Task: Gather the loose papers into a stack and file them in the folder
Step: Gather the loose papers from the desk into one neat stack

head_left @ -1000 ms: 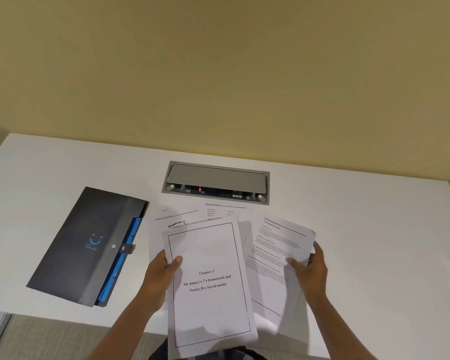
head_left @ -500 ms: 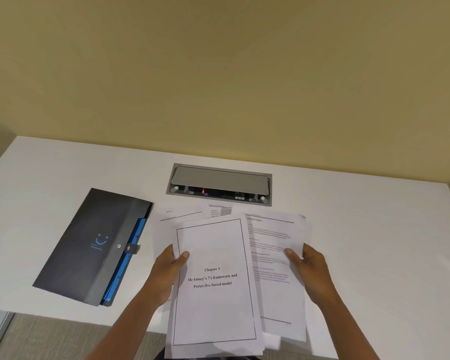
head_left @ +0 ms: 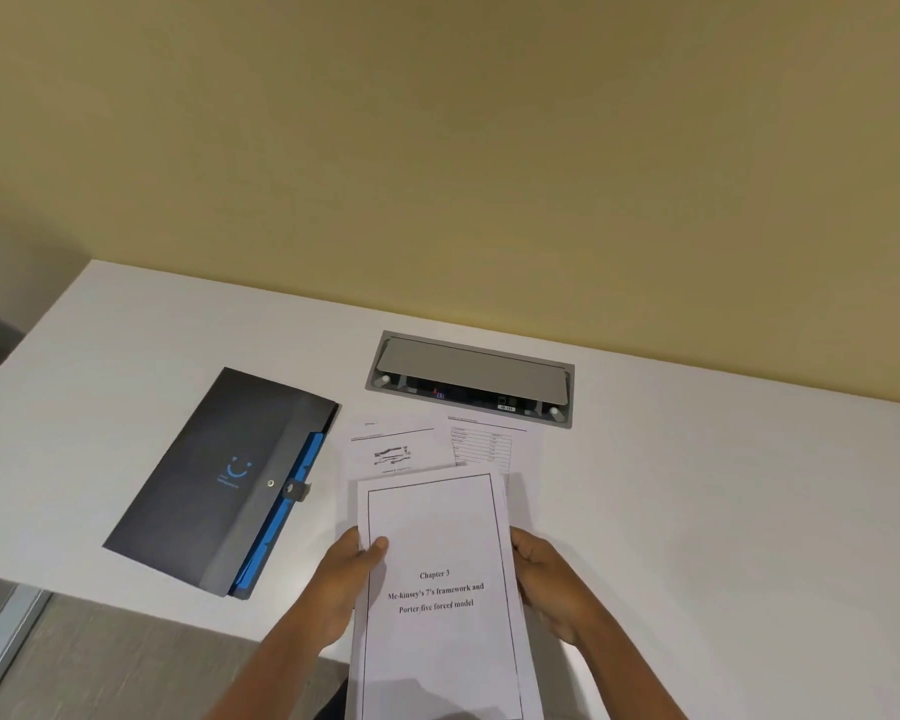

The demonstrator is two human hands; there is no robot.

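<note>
- Left hand (head_left: 341,589) and right hand (head_left: 546,579) each grip a side edge of the white printed paper stack (head_left: 437,589).
- Two loose white sheets (head_left: 391,446) lie flat just beyond the hands, long axes running away.
- Dark grey snap-button folder with blue pockets (head_left: 219,480) lies closed, forward-left, nearer the left hand.

The bottom frame edge cuts off my white bordered title sheet (head_left: 437,589). It hides my right hand's (head_left: 552,579) fingers and the sheets beneath. Print on two far white pages (head_left: 393,449) is too small to read.
</note>
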